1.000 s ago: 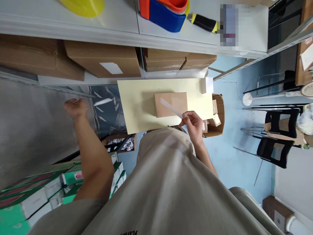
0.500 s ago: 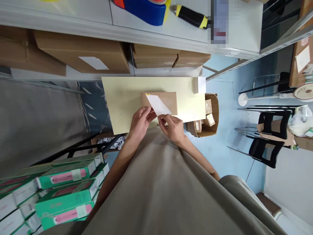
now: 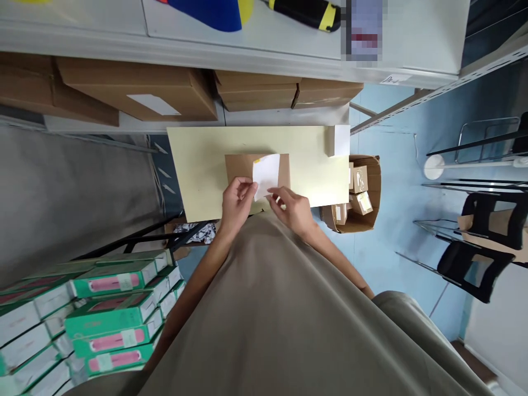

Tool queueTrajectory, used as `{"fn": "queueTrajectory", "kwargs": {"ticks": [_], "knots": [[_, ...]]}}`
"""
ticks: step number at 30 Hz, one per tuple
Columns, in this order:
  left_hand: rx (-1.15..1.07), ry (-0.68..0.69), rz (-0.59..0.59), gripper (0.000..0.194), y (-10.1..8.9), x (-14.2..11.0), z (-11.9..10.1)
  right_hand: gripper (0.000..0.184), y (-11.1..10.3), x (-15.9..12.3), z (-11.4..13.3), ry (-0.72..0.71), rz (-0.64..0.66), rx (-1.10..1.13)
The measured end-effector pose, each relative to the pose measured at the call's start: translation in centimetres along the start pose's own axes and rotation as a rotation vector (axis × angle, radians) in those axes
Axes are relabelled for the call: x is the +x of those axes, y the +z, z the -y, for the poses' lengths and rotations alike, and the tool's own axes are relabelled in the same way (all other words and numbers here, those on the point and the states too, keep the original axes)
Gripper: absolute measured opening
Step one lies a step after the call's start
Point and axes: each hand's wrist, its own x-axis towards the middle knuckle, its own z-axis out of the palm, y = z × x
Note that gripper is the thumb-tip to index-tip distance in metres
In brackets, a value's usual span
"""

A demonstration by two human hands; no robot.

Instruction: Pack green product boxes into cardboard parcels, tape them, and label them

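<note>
Head cam, wht sheet (image 3: 267, 173), ylw corner

- A smooth, pale blue floor (image 3: 396, 231) spreads across the right side.
- A dull grey surface (image 3: 70, 187) fills the far left.
- A long, pale grey metal shelf (image 3: 289, 59) crosses the top.
- Below it stands a rectangular, pale yellow bench (image 3: 198, 159), softly shadowed.
- Two black chairs with thin metal legs (image 3: 477, 220) stand at the right edge.
- A plain white wall (image 3: 501, 335) shows at lower right.
</note>
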Motion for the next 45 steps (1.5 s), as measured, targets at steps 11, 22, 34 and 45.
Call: {"fn": "queueTrajectory", "kwargs": {"ticks": [11, 22, 34, 45], "knots": [[0.471, 0.191, 0.258, 0.022, -0.5, -0.6, -1.5, 0.027, -2.8, 3.2, -4.4, -0.017, -0.094, -0.095], [0.551, 0.313, 0.12, 0.033, -1.5, -0.7, 1.4, 0.023, -2.6, 2.2, -4.0, -0.061, 0.016, -0.025], [0.137, 0.115, -0.18, 0.052, -4.3, 1.7, 5.4, 0.028, -2.7, 1.7, -3.1, 0.108, 0.01, 0.459], [0.374, -0.065, -0.025, 0.031, -6.1, 3.9, 6.7, 0.049, 2.7, 3.7, -8.8, 0.37, 0.011, 0.516]]}}
